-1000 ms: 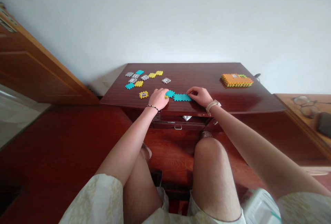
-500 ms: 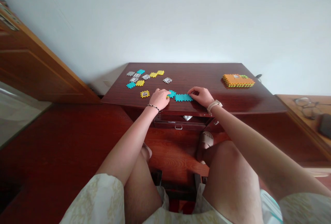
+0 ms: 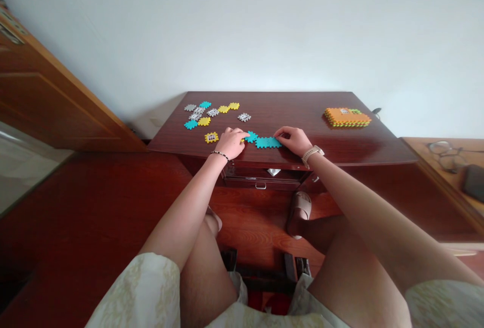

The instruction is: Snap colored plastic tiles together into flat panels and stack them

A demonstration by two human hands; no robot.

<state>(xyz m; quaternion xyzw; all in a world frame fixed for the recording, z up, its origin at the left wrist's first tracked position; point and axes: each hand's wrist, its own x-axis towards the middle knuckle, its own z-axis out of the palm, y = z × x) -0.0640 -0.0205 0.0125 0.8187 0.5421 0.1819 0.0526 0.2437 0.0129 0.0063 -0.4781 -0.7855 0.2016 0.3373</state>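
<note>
Two joined teal interlocking puzzle tiles [image 3: 267, 142] lie flat near the front edge of the table. My right hand [image 3: 295, 140] is curled at their right end, thumb and index finger gripping that edge. Left of the strip, a single teal tile [image 3: 251, 137] sits at an angle, close to the strip's corner. My left hand [image 3: 231, 142] reaches over from the left, its index fingertip at that teal tile. Beneath its fingers, a yellow tile [image 3: 242, 140] shows only in part, apparently held. A yellow tile with a printed face [image 3: 212, 138] lies left of this hand.
Several loose grey, teal and yellow tiles [image 3: 204, 121] are scattered at the table's back left. One grey printed tile [image 3: 244, 117] lies behind my left hand. A stack of orange and yellow-green tiles [image 3: 347, 117] stands at the right. Glasses [image 3: 448, 156] rest on a lower wooden surface.
My left hand has shifted slightly left, and the yellow tile under its fingers has moved left with it. My right hand and the teal strip stay about where they were.
</note>
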